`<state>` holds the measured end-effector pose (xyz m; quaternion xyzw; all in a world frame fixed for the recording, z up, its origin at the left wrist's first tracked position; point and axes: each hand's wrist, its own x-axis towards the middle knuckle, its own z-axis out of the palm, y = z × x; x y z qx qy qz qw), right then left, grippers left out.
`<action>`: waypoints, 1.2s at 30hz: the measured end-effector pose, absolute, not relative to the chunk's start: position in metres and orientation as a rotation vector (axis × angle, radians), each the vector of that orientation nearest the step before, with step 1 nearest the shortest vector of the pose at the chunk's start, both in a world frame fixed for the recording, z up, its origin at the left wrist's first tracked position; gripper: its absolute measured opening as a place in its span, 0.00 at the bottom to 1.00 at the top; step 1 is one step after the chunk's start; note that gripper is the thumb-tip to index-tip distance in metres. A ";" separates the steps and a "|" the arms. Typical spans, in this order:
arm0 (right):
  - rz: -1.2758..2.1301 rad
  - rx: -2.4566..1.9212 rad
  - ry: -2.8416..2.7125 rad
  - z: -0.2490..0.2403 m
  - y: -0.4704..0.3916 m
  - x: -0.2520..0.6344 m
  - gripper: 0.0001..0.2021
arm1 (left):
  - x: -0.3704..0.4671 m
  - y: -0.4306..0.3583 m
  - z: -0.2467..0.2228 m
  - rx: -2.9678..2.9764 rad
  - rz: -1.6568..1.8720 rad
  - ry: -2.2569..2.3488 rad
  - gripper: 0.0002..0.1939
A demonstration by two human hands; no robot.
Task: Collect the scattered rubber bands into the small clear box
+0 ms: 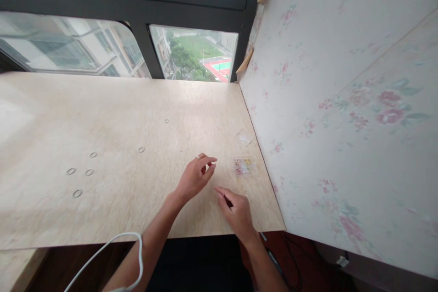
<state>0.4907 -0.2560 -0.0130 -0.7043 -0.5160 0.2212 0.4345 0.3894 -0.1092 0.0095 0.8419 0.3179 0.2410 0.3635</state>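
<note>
My left hand (196, 175) is just above the pale stone sill, its thumb and forefinger curved with a small gap between the tips and nothing visible in them. A ring is on one of its fingers. Close by, lower and to the right, my right hand (237, 212) has thumb and forefinger pinched together; anything between them is too small to make out. Beyond the hands to the right lies a small clear plastic box (243, 166) with yellow, red and pale small pieces in it. A crumpled piece of clear plastic (244, 138) lies behind the box.
Several thin rings lie scattered to the left, among them one ring (77, 193) near the front and another ring (166, 121) farther back. A floral-papered wall (308, 137) bounds the right side, dark window frames the back. A white cable (140, 255) crosses my left forearm.
</note>
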 end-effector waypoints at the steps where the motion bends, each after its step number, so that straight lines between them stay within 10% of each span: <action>1: 0.551 -1.749 -1.280 -0.013 -0.256 0.491 0.14 | 0.377 -0.106 0.008 2.191 0.611 0.857 0.12; 14: 0.727 -1.716 -1.182 0.000 -0.213 0.479 0.19 | 0.279 -0.092 -0.016 2.167 0.703 1.031 0.11; 27: 0.245 -2.182 -2.161 0.034 0.035 0.440 0.24 | 0.278 -0.082 -0.026 2.036 0.787 0.988 0.10; 36: 0.168 -2.145 -2.509 0.030 0.089 0.432 0.13 | 0.277 -0.080 -0.031 2.012 0.838 0.983 0.10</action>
